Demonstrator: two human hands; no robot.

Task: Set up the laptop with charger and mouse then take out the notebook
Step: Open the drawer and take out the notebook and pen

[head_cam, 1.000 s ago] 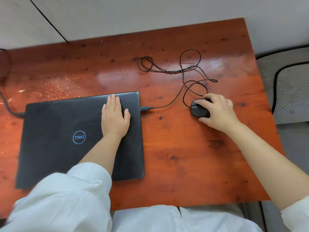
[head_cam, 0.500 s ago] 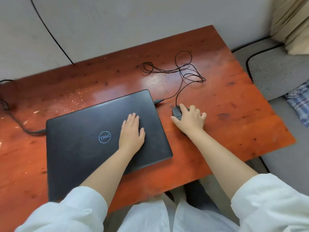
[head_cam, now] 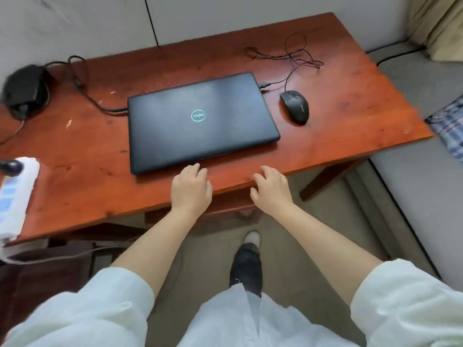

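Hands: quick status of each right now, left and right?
Left hand: open, empty, at the table's near edge.
Right hand: open, empty, fingers loosely curled.

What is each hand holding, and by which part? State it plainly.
Nothing. The left hand and right hand are both open and empty over the near edge of the red-brown wooden table, clear of the closed black laptop.

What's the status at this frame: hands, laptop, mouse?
Both hands open, empty, at table edge. Laptop closed, cables in both sides. Mouse right of it. No notebook visible.
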